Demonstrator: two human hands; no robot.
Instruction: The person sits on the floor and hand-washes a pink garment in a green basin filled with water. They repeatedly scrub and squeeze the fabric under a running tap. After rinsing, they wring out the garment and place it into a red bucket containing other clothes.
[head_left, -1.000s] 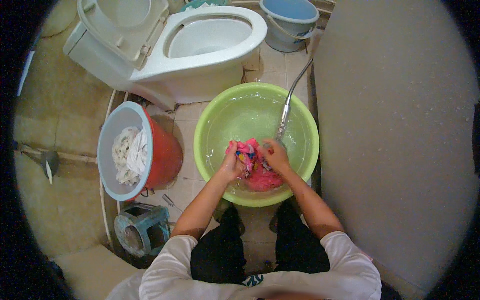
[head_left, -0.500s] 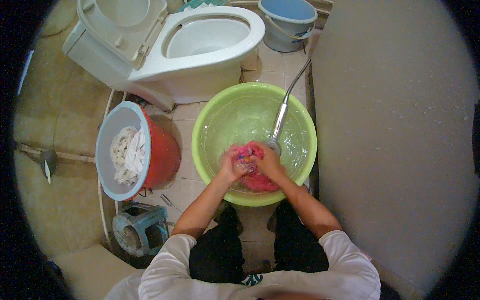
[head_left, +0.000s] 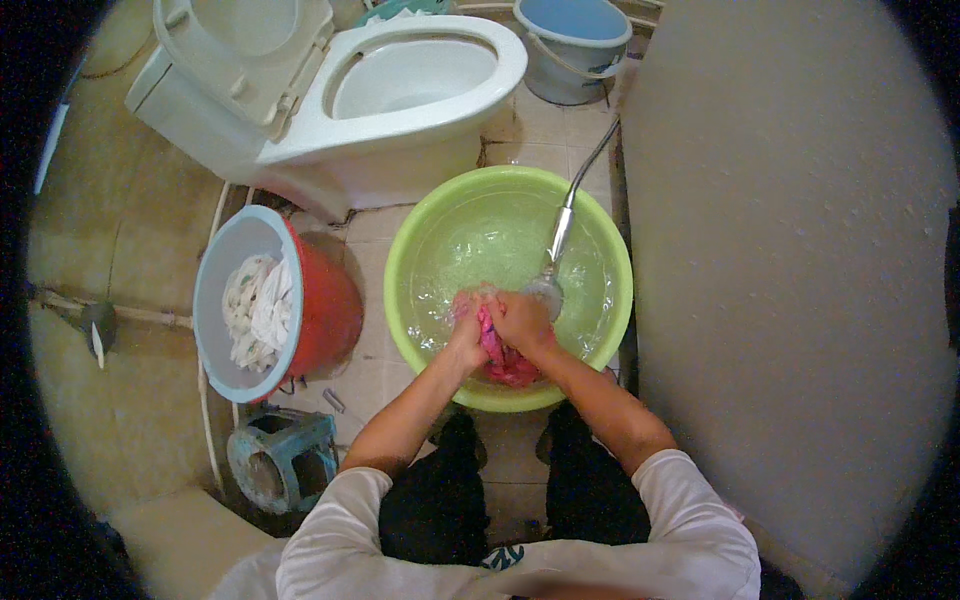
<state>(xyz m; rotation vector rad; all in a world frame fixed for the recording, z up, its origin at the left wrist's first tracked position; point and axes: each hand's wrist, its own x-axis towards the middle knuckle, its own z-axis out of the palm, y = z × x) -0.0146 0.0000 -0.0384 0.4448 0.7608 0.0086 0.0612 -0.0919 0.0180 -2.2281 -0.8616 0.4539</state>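
Between my feet and the toilet stands a large lime-green basin point(head_left: 398, 262) with water in it. Over its near part, my left hand point(head_left: 467, 328) and my right hand point(head_left: 523, 320) are closed side by side on a wet pink cloth point(head_left: 512, 371). Part of the cloth shows between the hands, and the rest hangs below them toward the near rim. Just beyond my right hand, a silver shower head point(head_left: 545, 288) lies in the basin, its handle and hose leading over the far right rim.
White clothes point(head_left: 258, 305) fill part of a red bucket point(head_left: 328, 305) with a pale inside, left of the basin. Nearer me sits a worn blue stool point(head_left: 285, 460). A toilet point(head_left: 400, 130) and a grey-blue bucket point(head_left: 570, 60) stand beyond; a grey wall point(head_left: 790, 250) borders the right.
My hands have drawn closer together, and the cloth between them is more bunched and narrower. The right hand has shifted slightly left and nearer, so more of the shower head shows.
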